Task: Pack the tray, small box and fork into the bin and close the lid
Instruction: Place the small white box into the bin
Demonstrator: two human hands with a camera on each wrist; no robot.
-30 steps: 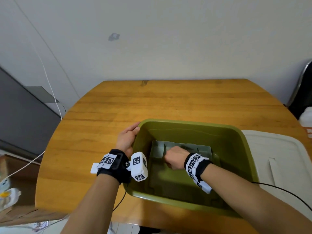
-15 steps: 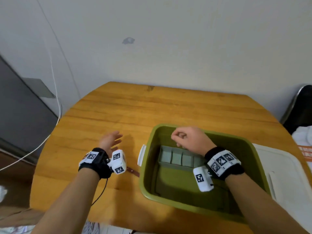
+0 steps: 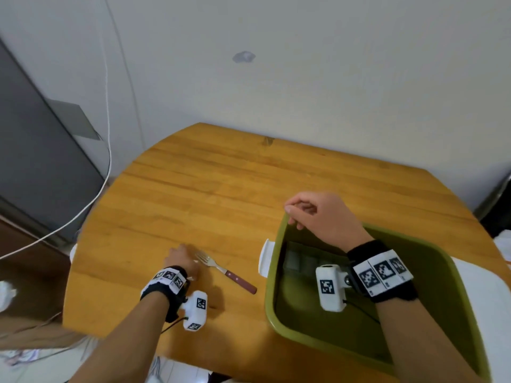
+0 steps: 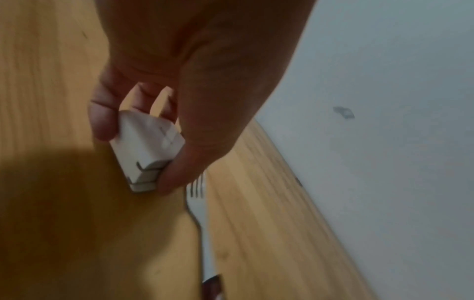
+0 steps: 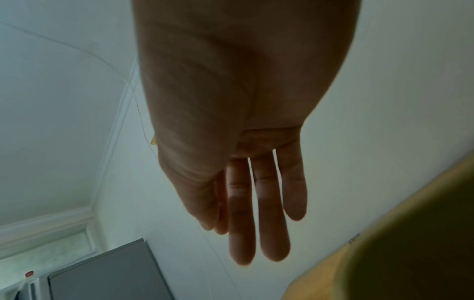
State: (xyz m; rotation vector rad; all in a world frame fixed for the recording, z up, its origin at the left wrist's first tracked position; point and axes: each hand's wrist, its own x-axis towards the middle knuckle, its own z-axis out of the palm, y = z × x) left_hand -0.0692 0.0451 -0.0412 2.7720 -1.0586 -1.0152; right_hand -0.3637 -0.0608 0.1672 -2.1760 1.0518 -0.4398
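My left hand (image 4: 179, 85) is low over the table (image 3: 193, 183), at the near left, and its fingers and thumb are curled around the small box (image 4: 147, 148); the thumb presses one side of the white box and the fingers the other side. I cannot tell if the box touches the wood or is just above it. The fork (image 3: 221, 269) lies flat on the table just right of this hand, with the tines pointing far-left, close to the thumb, and the dark red handle pointing near-right toward the bin (image 3: 279, 322). In the head view the box is almost hidden under the hand. My right hand (image 3: 320, 214) is above the far left corner of the green bin and holds nothing. In the wrist view its fingers (image 5: 269, 203) look straight and close together, while in the head view they look a little bent, so I call them relaxed. I cannot tell if they touch the rim. The grey tray (image 3: 301, 264) is inside the bin, on the bottom, against the far wall, partly hidden behind my right wrist. A white latch (image 3: 266, 258) is on the left side of the bin. The white lid (image 3: 478, 299) lies on the table, right of the bin.
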